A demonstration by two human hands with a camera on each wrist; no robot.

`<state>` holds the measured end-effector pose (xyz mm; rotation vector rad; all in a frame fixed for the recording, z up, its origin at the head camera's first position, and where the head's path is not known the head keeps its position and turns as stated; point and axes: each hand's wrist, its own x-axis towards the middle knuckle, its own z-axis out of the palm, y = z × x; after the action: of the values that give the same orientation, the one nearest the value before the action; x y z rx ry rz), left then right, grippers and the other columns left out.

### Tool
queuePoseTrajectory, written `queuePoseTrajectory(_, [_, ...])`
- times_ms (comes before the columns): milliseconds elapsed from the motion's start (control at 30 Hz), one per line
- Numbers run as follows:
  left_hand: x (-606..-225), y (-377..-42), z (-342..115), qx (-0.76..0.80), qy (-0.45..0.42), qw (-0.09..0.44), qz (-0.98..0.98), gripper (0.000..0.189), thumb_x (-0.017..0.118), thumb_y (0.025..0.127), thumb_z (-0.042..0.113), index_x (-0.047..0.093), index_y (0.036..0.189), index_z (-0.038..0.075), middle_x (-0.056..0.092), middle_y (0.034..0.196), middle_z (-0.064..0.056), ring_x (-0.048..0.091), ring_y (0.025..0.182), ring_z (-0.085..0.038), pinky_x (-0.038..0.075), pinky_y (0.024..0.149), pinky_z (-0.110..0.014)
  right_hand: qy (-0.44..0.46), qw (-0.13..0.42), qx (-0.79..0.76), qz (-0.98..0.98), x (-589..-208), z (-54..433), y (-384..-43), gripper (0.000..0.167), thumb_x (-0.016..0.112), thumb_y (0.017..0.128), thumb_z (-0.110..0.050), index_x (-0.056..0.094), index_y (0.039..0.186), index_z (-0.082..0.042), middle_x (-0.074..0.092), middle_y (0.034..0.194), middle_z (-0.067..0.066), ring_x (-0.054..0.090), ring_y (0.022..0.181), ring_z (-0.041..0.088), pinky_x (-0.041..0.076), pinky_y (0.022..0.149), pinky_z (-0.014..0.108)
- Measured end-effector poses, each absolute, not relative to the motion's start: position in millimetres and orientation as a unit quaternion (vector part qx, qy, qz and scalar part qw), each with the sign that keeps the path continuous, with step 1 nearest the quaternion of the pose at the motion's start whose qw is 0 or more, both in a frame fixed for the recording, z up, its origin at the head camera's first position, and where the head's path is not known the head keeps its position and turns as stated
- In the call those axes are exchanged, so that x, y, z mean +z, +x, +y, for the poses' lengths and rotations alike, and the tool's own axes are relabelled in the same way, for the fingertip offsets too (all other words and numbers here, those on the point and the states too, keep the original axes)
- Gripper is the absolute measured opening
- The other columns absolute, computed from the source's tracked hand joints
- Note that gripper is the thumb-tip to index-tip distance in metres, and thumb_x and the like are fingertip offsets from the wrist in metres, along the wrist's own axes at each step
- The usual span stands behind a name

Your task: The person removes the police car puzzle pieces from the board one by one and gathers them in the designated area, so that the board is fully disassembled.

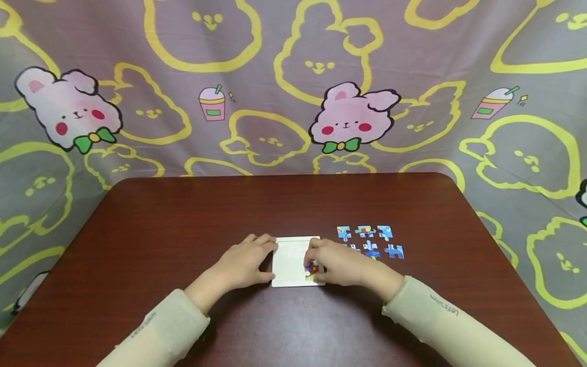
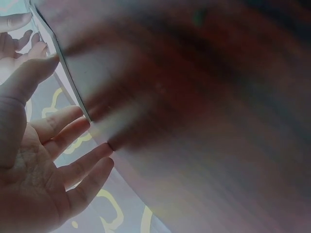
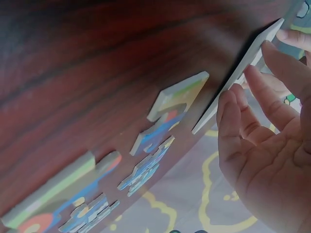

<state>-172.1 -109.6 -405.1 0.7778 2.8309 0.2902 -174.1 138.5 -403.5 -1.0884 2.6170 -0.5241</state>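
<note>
A white puzzle board point(image 1: 289, 262) with a raised rim lies on the brown table. My left hand point(image 1: 247, 260) rests at its left edge, thumb near the front corner and fingertips along the side; the left wrist view shows those fingers point(image 2: 73, 121) spread and fairly straight. My right hand point(image 1: 339, 262) reaches over the right rim. Its thumb and bent index finger hold a colourful puzzle piece point(image 1: 313, 269) at the board's front right corner, partly covered by the hand. In the right wrist view the fingertips of my right hand point(image 3: 272, 131) are right at the board's edge.
Several loose jigsaw pieces point(image 1: 365, 231) lie in rows right of the board, some hidden behind my right hand and wrist. A patterned curtain point(image 1: 270, 61) hangs around the table point(image 1: 183, 219).
</note>
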Motion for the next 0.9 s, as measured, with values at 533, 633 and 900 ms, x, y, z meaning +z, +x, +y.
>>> queuePoseTrajectory(533, [-405.4, -172.1, -110.8, 0.106, 0.265, 0.093, 0.954, 0.059, 0.082, 0.081, 0.036, 0.063, 0.131, 0.011, 0.055, 0.140, -0.001, 0.053, 0.124, -0.030, 0.054, 0.084, -0.054, -0.368, 0.143, -0.201, 0.897, -406.5, 136.2, -175.2, 0.022, 0.077, 0.080, -0.010, 0.060, 0.093, -0.015, 0.053, 0.093, -0.003, 0.048, 0.087, 0.011, 0.044, 0.076, 0.026])
queuePoseTrajectory(633, [-405.8, -172.1, -110.9, 0.106, 0.265, 0.092, 0.954, 0.059, 0.082, 0.081, 0.036, 0.063, 0.130, 0.011, 0.055, 0.140, -0.001, 0.053, 0.124, -0.030, 0.054, 0.083, -0.053, -0.367, 0.154, -0.213, 0.892, -407.5, 136.2, -176.0, 0.024, 0.076, 0.082, -0.009, 0.058, 0.096, -0.016, 0.053, 0.093, -0.004, 0.049, 0.079, 0.008, 0.045, 0.073, 0.024])
queuePoseTrajectory(900, [-405.5, -172.0, -110.2, 0.104, 0.266, 0.091, 0.954, 0.059, 0.081, 0.081, 0.036, 0.063, 0.130, 0.011, 0.055, 0.141, -0.001, 0.053, 0.124, -0.029, 0.054, 0.083, -0.053, -0.367, 0.179, -0.267, 0.873, -407.0, 137.1, -177.7, 0.020, 0.071, 0.086, -0.003, 0.058, 0.096, -0.013, 0.057, 0.077, -0.007, 0.047, 0.064, 0.001, 0.043, 0.063, 0.020])
